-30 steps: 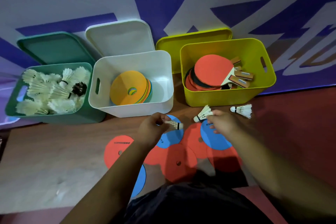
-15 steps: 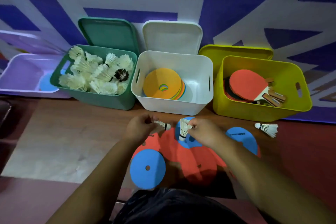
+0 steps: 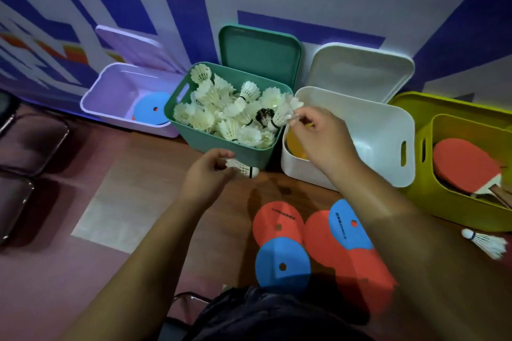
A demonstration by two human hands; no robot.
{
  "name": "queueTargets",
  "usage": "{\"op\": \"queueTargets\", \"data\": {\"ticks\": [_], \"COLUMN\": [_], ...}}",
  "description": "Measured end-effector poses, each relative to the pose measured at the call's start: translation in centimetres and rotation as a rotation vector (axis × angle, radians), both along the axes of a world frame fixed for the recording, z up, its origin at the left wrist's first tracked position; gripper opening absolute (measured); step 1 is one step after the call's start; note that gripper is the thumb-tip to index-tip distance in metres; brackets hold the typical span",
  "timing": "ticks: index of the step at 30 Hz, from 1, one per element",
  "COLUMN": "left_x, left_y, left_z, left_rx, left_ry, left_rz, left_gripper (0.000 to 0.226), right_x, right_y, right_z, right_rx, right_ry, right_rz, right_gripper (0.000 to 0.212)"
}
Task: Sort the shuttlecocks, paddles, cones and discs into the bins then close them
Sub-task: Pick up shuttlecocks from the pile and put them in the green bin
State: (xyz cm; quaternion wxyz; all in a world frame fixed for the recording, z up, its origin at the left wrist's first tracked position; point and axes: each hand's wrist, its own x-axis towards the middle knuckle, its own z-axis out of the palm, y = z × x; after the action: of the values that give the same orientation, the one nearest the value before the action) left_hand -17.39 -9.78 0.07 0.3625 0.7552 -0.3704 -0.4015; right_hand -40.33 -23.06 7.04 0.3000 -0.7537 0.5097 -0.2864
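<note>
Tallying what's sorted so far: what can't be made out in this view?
All from the head view:
White bin: contents mostly hidden behind the right hand; only a yellow sliver shows.
Yellow bin and paddles: cut off by the right edge.
Purple bin: anything under the blue disc.
Green bin: lower shuttlecocks, buried under upper ones.

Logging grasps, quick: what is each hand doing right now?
Left hand: holds a shuttlecock.
Right hand: pinches a second shuttlecock at the green bin edge.
</note>
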Motion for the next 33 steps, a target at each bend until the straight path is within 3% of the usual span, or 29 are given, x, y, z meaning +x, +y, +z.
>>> {"op": "queueTargets", "data": {"ticks": [5,8,10,16,22,25,28,33], "left_x": [4.0,6.4,7.9,10.7,10.3,9.2,7.5,4.1], "left_y": [-0.5,-1.5,-2.4,-7.5,-13.4,-14.8,-13.8,-9.8], "left_z": [1.9,3.0,3.9,7.1,8.7,7.3,5.6,4.0], "left_rx": [-0.050,-0.101,-0.133,-0.238,-0.394,-0.303,-0.217,-0.238], "left_ry": [-0.019,-0.022,-0.074,-0.363,-0.551,-0.649,-0.579,-0.488], "left_rz": [0.059,0.069,0.052,-0.021,-0.077,-0.214,-0.235,-0.214], "left_gripper": [0.046,0.043,0.040,0.041,0.031,0.043,0.044,0.030], "right_x": [5.7,8.0,8.8,8.2,5.4,4.1,2.9,0.9], "right_y": [-4.2,-5.4,-5.0,-2.3,-0.2,0.2,0.5,1.3], "right_z": [0.1,-1.4,-2.0,-3.7,-4.5,-4.4,-4.5,-4.9], "right_rx": [-0.085,0.041,0.137,0.217,0.235,0.234,0.237,0.257], "right_ry": [-0.009,0.201,0.211,0.206,0.229,0.234,0.198,0.098], "right_rz": [-0.082,-0.004,0.015,-0.012,-0.022,-0.047,-0.075,-0.120], "right_gripper": [0.014,0.036,0.044,0.024,0.020,0.021,0.021,0.021]}}
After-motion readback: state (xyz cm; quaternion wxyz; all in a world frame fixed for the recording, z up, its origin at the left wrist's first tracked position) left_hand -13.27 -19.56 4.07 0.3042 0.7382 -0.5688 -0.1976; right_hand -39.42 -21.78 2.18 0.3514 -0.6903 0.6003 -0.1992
